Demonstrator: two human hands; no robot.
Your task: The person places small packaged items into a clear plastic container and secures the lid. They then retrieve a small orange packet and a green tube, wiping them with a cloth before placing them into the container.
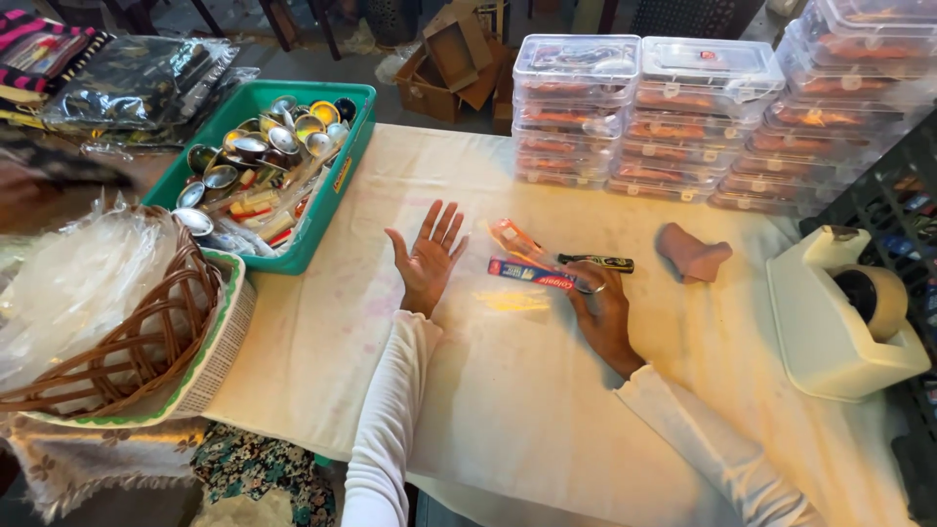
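My left hand [427, 256] is raised palm-up over the cream tablecloth [508, 390], fingers spread, holding nothing. My right hand [600, 307] rests on the table and grips a bundle of small items: a red and blue toothpaste box [522, 272], a black tube [597, 262] and an orange plastic-wrapped piece [512, 239]. The bundle points left, toward my left hand, a short gap away. A yellowish clear wrapper [512, 302] lies flat just below the bundle.
A green bin [344, 176] of small round tins and packets stands at the left. A wicker basket [146, 332] with clear bags sits nearer left. Stacked clear lidded boxes [644, 117] line the back. A brown cloth lump [691, 254] and a white tape dispenser [839, 312] lie right.
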